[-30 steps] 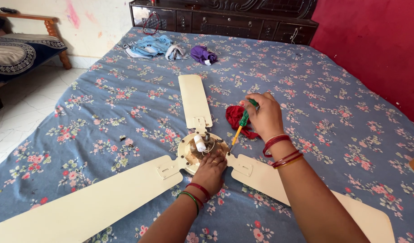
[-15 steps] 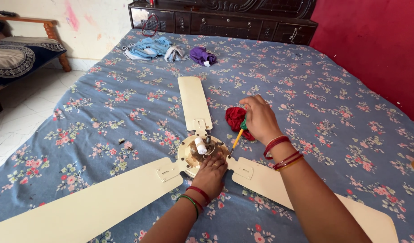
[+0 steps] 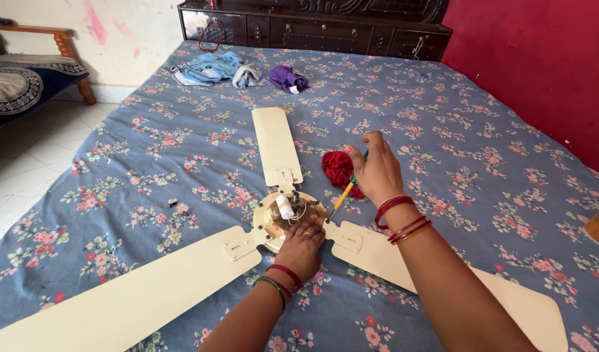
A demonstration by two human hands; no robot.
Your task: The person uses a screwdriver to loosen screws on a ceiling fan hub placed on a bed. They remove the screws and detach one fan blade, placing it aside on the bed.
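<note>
Fingers of right hand (image 3: 375, 173) gripping screwdriver (image 3: 343, 193) angled down at fan hub (image 3: 287, 215), left hand (image 3: 300, 244) fingers pressing flat on hub's near edge

A cream ceiling fan (image 3: 273, 150) lies flat, three blades spread, its open hub under the left hand (image 3: 301, 244). A yellow-shafted screwdriver (image 3: 342, 197) (green handle) slants from the right hand (image 3: 376, 171) to the hub's rim.

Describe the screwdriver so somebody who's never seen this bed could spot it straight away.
On the floral blue bedsheet lies a cream three-bladed ceiling fan. At the right edge of its brass hub, the right hand holds the screwdriver slanted, tip down. It is thin with a yellow shaft, unlike the crumpled red cloth behind it.
</note>
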